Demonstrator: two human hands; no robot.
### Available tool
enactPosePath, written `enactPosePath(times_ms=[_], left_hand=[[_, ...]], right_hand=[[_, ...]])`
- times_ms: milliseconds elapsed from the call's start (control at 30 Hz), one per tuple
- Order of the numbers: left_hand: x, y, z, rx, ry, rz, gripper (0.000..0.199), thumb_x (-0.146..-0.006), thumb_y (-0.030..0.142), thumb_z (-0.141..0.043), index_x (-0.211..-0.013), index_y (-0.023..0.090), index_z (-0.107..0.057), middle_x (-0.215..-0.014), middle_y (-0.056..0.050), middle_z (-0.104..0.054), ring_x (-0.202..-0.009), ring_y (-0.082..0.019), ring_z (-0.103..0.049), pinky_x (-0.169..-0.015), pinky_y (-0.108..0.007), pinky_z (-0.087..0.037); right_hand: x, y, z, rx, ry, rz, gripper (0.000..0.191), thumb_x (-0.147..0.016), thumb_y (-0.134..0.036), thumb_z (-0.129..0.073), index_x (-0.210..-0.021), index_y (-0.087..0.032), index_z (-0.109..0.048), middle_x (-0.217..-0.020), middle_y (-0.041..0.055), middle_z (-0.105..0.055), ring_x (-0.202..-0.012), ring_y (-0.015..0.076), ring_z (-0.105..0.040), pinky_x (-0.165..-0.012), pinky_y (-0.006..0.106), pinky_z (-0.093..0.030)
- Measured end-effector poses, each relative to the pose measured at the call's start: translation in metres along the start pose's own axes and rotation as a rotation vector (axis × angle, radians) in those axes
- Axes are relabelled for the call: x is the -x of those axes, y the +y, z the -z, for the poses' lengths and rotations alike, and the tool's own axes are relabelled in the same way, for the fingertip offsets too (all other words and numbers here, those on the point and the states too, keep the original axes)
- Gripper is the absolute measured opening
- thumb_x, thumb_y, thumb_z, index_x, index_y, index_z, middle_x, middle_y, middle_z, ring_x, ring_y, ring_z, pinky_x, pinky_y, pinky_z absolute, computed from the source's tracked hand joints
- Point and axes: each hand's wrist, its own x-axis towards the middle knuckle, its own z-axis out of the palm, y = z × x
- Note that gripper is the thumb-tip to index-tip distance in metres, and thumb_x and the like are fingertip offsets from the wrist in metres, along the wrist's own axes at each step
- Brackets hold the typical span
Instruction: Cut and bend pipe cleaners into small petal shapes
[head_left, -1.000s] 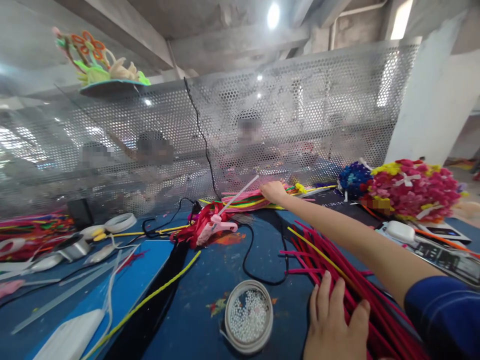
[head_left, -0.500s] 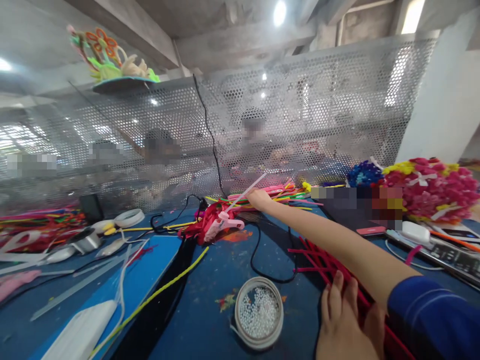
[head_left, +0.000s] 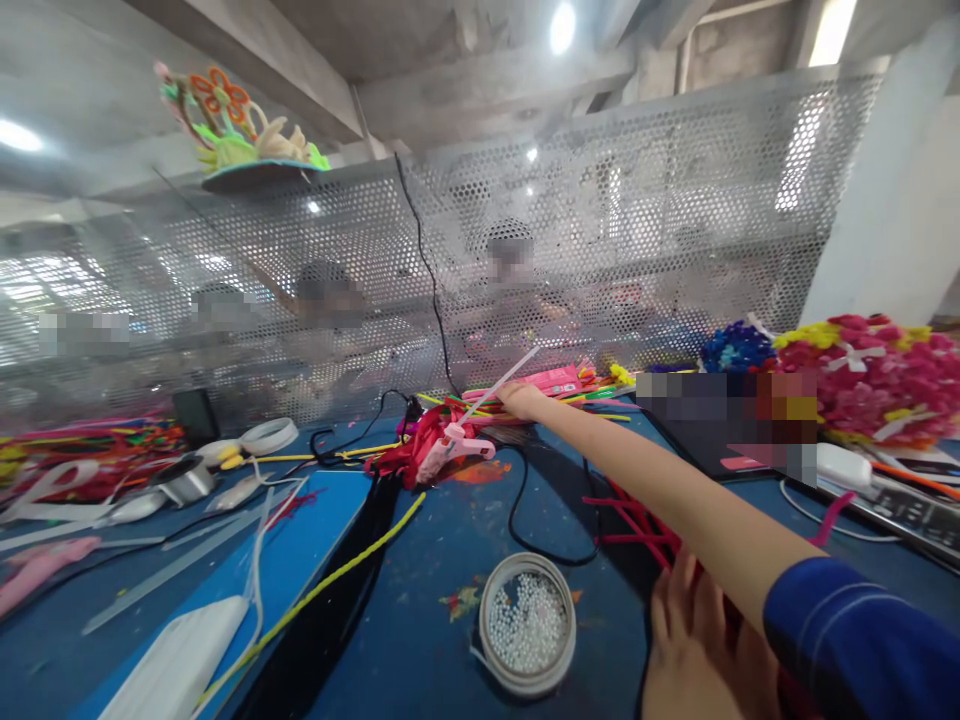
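My right hand reaches far forward to a pile of coloured fuzzy stems at the back of the table. Its fingers are too hidden to read. Just left of it, a pink glue gun with a long whitish stick in it lies against a red bundle. At the lower right, under my right forearm, my left hand rests palm down, fingers spread, over red stems. A round tub of small white beads stands left of it.
A perforated metal screen rises behind the table. On the left lie a blue board, a white block, a yellow stem and tape rolls. Pink flowers and a power strip are at the right. Black cables cross the middle.
The whole view has shifted slightly, so the table items appear a little further right. My right hand remains at the back pile, and my left hand stays on the red stems.
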Motion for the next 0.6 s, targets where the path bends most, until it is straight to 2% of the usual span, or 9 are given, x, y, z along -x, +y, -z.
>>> enactPosePath(times_ms=[133,233,400,533,600], left_hand=[[0.001,0.003,0.01,0.019,-0.004,0.006,0.048,-0.089,0.023,-0.037,-0.135,0.033,-0.032,-0.138,-0.006,-0.04,-0.125,-0.033,-0.037,-0.098,-0.056,-0.039],[0.0,0.0,0.001,0.02,-0.018,0.034,0.05,-0.088,0.023,-0.039,-0.135,0.036,-0.03,-0.138,-0.004,-0.04,-0.125,-0.034,-0.037,-0.097,-0.056,-0.04],[-0.003,-0.007,-0.02,-0.023,-0.019,0.063,0.053,-0.086,0.026,-0.047,-0.135,0.034,-0.032,-0.137,-0.008,-0.04,-0.127,-0.034,-0.033,-0.099,-0.057,-0.036],[-0.005,-0.006,-0.024,0.017,-0.058,0.113,0.048,-0.087,0.025,-0.045,-0.132,0.037,-0.037,-0.139,-0.004,-0.039,-0.13,-0.031,-0.028,-0.103,-0.054,-0.033],[-0.006,-0.004,-0.023,0.077,-0.086,0.174,0.046,-0.087,0.025,-0.044,-0.132,0.034,-0.038,-0.14,-0.004,-0.038,-0.131,-0.031,-0.026,-0.104,-0.055,-0.031]], right_hand=[[-0.001,0.002,-0.002,-0.025,0.007,-0.006,0.029,-0.088,-0.031,-0.05,-0.113,-0.015,-0.053,-0.113,0.008,-0.055,-0.095,0.0183,-0.056,-0.08,0.039,-0.049],[-0.003,0.004,-0.005,-0.04,0.041,-0.043,0.029,-0.088,-0.031,-0.05,-0.112,-0.015,-0.053,-0.113,0.0083,-0.055,-0.095,0.0181,-0.056,-0.08,0.038,-0.049],[-0.004,0.011,-0.009,-0.064,0.127,-0.081,0.03,-0.088,-0.031,-0.05,-0.114,-0.016,-0.052,-0.114,0.0081,-0.054,-0.096,0.0187,-0.056,-0.081,0.039,-0.048],[0.0,0.017,-0.009,-0.086,0.164,-0.066,0.03,-0.088,-0.031,-0.05,-0.114,-0.016,-0.051,-0.114,0.0081,-0.054,-0.096,0.0188,-0.056,-0.081,0.039,-0.048],[0.002,0.017,-0.006,-0.097,0.161,-0.042,0.03,-0.088,-0.031,-0.05,-0.113,-0.015,-0.052,-0.113,0.0079,-0.054,-0.095,0.0184,-0.056,-0.08,0.039,-0.049]])
